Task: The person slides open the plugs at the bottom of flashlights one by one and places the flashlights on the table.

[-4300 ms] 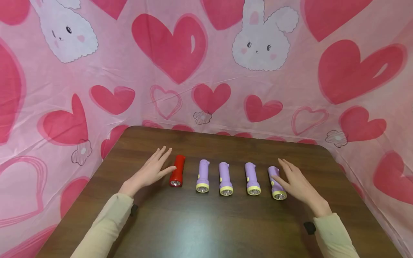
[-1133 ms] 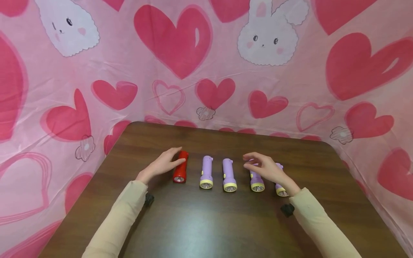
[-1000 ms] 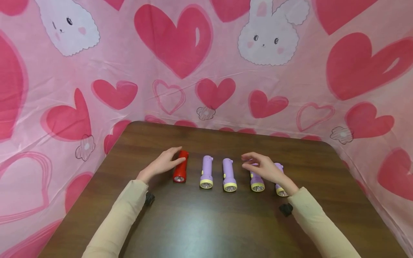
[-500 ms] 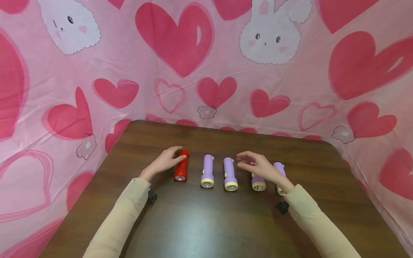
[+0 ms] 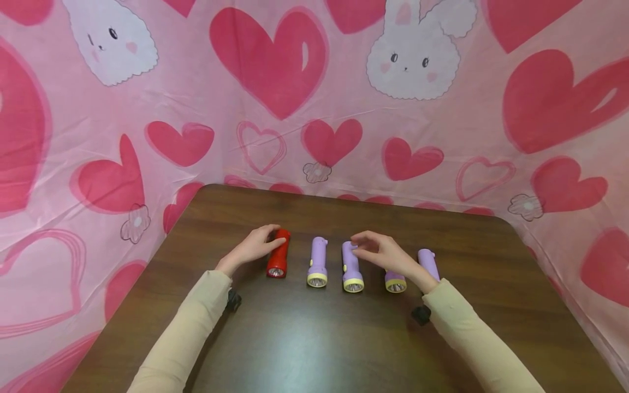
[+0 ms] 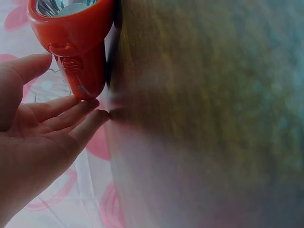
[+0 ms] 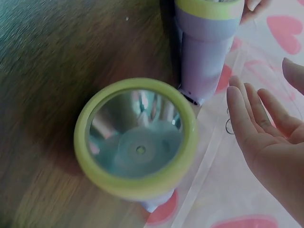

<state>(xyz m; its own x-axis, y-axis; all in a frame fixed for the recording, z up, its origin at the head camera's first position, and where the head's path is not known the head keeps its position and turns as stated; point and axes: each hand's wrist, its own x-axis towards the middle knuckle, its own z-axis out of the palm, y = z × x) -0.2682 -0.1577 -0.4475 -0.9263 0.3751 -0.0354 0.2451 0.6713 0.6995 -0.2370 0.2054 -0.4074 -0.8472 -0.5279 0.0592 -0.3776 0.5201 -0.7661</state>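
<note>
In the head view my left hand [image 5: 253, 247] is at the red flashlight [image 5: 279, 259], thumb over its upper body and fingers by its tail. The left wrist view shows those fingers fairly straight, fingertips right at the tail of the red flashlight [image 6: 78, 42]. My right hand [image 5: 385, 254] hovers with loosely bent fingers, fingertips overlapping the tail of a purple flashlight [image 5: 351, 267] with a yellow rim. Under that hand, another purple flashlight [image 5: 395, 283] is partly hidden. In the right wrist view the right hand [image 7: 275, 137] has its fingers spread, apart from the purple flashlight [image 7: 204, 61].
One more purple flashlight [image 5: 318, 262] lies between the hands, and another [image 5: 427, 263] is partly covered by the right wrist. All lie in a row, lenses toward me, on a brown wooden table [image 5: 304, 338]. A pink heart-patterned cloth [image 5: 275, 153] hangs behind.
My right hand has moved left from the rightmost purple flashlight, over its neighbour, to the middle one. My left hand has come in closer over the red flashlight. The flashlights keep their row.
</note>
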